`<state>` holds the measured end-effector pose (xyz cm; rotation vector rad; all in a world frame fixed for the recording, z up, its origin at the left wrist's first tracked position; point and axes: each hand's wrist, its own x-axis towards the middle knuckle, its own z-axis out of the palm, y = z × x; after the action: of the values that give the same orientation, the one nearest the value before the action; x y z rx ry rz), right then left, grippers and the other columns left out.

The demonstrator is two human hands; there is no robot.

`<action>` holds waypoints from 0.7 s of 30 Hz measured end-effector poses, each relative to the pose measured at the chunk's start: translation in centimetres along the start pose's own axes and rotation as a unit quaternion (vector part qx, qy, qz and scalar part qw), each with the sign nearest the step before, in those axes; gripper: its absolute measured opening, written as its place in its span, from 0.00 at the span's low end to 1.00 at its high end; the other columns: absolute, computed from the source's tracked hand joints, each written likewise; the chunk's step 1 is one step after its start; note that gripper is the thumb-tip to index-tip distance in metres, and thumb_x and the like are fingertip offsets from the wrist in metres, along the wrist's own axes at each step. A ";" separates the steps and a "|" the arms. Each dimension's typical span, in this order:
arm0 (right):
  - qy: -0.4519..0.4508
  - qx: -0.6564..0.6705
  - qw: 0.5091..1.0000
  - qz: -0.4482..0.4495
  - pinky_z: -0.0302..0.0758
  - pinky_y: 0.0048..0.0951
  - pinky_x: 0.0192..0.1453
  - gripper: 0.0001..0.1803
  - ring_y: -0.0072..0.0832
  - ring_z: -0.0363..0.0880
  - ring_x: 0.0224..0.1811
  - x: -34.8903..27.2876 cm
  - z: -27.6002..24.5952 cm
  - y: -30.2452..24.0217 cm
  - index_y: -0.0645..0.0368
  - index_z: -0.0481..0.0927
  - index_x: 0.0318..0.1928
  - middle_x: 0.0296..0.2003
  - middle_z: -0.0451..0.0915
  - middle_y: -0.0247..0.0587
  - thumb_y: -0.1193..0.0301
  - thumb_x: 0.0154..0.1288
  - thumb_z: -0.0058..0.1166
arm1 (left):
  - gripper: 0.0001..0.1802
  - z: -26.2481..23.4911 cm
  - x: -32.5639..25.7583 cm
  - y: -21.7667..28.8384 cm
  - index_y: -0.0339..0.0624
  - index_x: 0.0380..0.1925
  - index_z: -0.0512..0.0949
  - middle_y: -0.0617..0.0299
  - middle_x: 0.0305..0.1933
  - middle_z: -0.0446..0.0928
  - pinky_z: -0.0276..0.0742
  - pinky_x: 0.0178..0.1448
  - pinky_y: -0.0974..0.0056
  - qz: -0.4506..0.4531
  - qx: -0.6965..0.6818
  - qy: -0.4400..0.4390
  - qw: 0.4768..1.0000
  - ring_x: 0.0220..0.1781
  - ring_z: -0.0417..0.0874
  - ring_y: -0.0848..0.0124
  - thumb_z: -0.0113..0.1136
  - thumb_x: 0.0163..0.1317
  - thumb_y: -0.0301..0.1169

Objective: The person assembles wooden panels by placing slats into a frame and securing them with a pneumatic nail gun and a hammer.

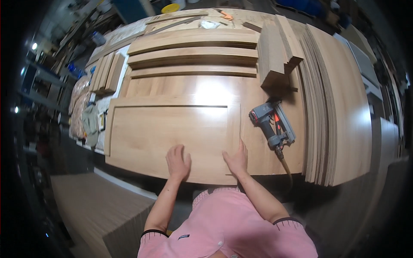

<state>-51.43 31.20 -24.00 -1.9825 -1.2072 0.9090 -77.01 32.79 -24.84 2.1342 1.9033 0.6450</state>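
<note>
A light wood-grain cabinet door panel [172, 129] with raised frame strips along its far, left and right sides lies flat in front of me. Near the middle of its close edge, my left hand [178, 162] rests with its thumb spread from the fingers. At the near right corner, my right hand [237, 160] touches the frame strip, its thumb over the panel and its fingers stretched along the outer edge. Neither hand is wrapped round anything. To the right of that hand lies a grey nail gun [272, 124] with a hose [286, 172] running off the near edge.
Long wooden strips [193, 54] lie in rows beyond the panel. Stacked boards [275, 56] stand at the back right, with thin panels [340, 107] on edge farther right. Short wood pieces [107, 73] and a cloth [90, 122] sit left. A brown board stack [94, 202] stands near left.
</note>
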 end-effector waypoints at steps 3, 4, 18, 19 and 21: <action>0.022 0.019 0.999 -0.044 0.67 0.46 0.74 0.46 0.54 0.70 0.69 0.2 -0.3 -0.1 0.65 0.65 0.72 0.65 0.73 0.59 0.68 0.54 0.71 | 0.30 -0.6 4.4 -4.3 0.39 0.63 0.73 0.46 0.65 0.71 0.63 0.72 0.45 0.047 0.023 0.006 0.999 0.68 0.69 0.46 0.67 0.60 0.33; 0.039 0.022 0.998 -0.051 0.70 0.46 0.72 0.43 0.54 0.72 0.67 0.2 -0.9 -1.2 0.64 0.68 0.70 0.63 0.76 0.58 0.70 0.53 0.71 | 0.30 -0.8 5.8 -5.4 0.39 0.63 0.73 0.46 0.66 0.70 0.63 0.73 0.44 0.070 0.030 0.009 0.997 0.69 0.69 0.46 0.67 0.60 0.33; 0.000 -0.099 0.995 0.003 0.68 0.43 0.75 0.43 0.48 0.72 0.70 3.4 -3.1 -1.7 0.62 0.69 0.72 0.66 0.75 0.55 0.67 0.56 0.72 | 0.31 -1.0 8.8 -7.8 0.42 0.62 0.74 0.47 0.70 0.68 0.55 0.78 0.38 0.091 0.021 -0.045 0.995 0.75 0.64 0.46 0.66 0.58 0.38; 0.061 -0.109 0.991 -0.043 0.69 0.43 0.73 0.40 0.48 0.72 0.68 5.7 -3.3 -1.1 0.62 0.70 0.70 0.65 0.75 0.54 0.67 0.58 0.70 | 0.31 -0.9 8.8 -7.9 0.42 0.62 0.75 0.47 0.69 0.68 0.56 0.78 0.37 0.089 0.027 -0.047 0.995 0.75 0.64 0.47 0.67 0.58 0.39; 0.131 -0.126 0.979 -0.096 0.71 0.43 0.71 0.34 0.49 0.73 0.66 11.2 -3.5 -2.5 0.60 0.74 0.68 0.63 0.77 0.52 0.68 0.62 0.67 | 0.31 -0.7 8.8 -8.1 0.43 0.62 0.75 0.48 0.70 0.68 0.56 0.78 0.37 0.079 0.025 -0.054 0.995 0.75 0.65 0.48 0.67 0.58 0.39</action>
<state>-45.91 41.81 -22.66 -2.0583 -1.3818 0.3982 -83.88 42.53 -26.16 2.3179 1.7251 0.5035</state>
